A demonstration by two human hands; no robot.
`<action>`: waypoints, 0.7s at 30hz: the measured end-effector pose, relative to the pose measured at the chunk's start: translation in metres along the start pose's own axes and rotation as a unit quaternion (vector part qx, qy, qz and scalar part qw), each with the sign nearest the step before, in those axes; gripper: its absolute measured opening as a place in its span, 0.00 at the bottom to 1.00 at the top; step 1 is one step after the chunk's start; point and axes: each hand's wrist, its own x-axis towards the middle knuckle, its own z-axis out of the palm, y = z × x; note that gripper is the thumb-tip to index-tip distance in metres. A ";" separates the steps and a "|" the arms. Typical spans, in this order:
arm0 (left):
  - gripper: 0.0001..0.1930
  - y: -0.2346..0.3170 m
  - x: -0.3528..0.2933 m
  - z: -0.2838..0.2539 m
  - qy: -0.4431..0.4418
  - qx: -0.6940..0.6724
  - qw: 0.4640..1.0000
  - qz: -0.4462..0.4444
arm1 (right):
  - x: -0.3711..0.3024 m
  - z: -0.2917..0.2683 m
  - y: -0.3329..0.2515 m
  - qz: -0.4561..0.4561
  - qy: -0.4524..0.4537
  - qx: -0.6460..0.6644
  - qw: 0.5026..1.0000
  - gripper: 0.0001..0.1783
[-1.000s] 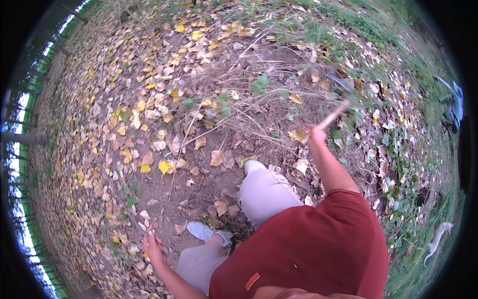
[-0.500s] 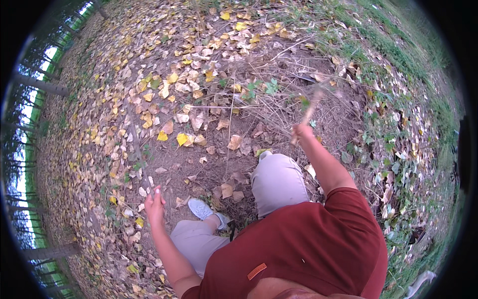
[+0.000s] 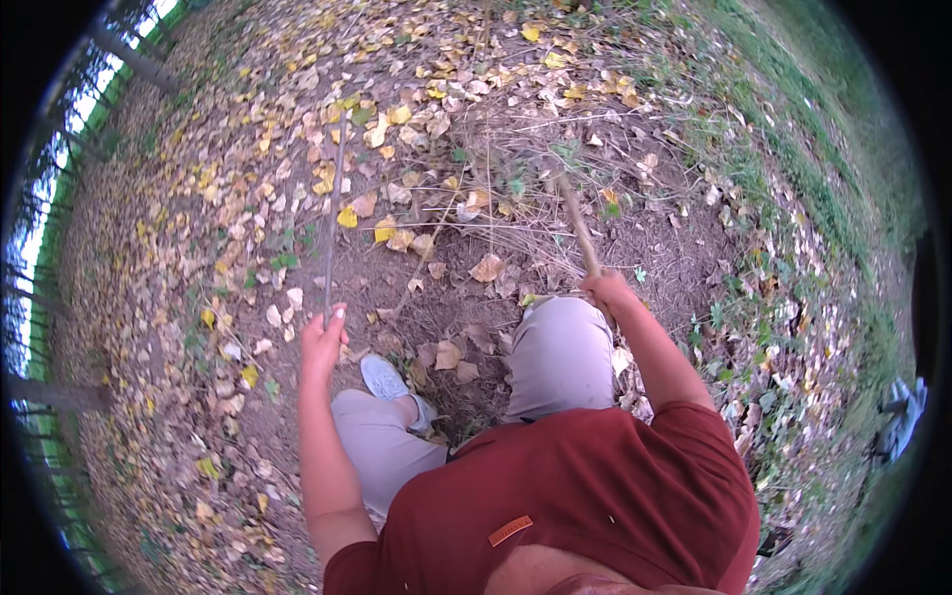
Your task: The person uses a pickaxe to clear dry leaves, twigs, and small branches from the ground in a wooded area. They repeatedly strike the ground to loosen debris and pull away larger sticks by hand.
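at centre-left my left hand (image 3: 321, 344) grasps a thin stick (image 3: 333, 223), my right hand (image 3: 611, 292) a wooden handle (image 3: 578, 226), both at near end, probably for reach.

Rod (image 3: 334, 213) left, stick (image 3: 578, 220) right, leaves (image 3: 385, 230) between (and beyond)

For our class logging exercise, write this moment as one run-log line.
left hand: holds thin grey rod | right hand: grips wooden handle, far end blurred | ground: fallen leaves
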 end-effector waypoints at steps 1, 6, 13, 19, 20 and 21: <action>0.15 -0.003 0.000 -0.003 -0.004 -0.004 1.000 0.004 | -0.003 -0.012 0.013 0.017 0.023 0.032 0.999 0.11; 0.15 -0.005 0.000 -0.006 -0.005 -0.023 1.000 0.017 | -0.028 -0.080 0.069 0.044 0.184 0.205 0.960 0.07; 0.16 0.014 0.002 0.001 -0.005 -0.148 0.989 0.004 | -0.113 -0.100 -0.010 -0.075 0.242 0.385 0.887 0.02; 0.13 0.032 0.018 0.012 0.016 -0.424 0.904 -0.042 | -0.105 -0.107 -0.095 -0.213 0.294 0.381 0.850 0.05; 0.12 0.035 0.018 0.020 0.013 -0.453 0.890 -0.046 | -0.109 -0.105 -0.113 -0.217 0.292 0.359 0.860 0.06; 0.12 0.038 0.014 0.026 0.011 -0.480 0.876 -0.047 | -0.109 -0.104 -0.128 -0.231 0.287 0.350 0.861 0.06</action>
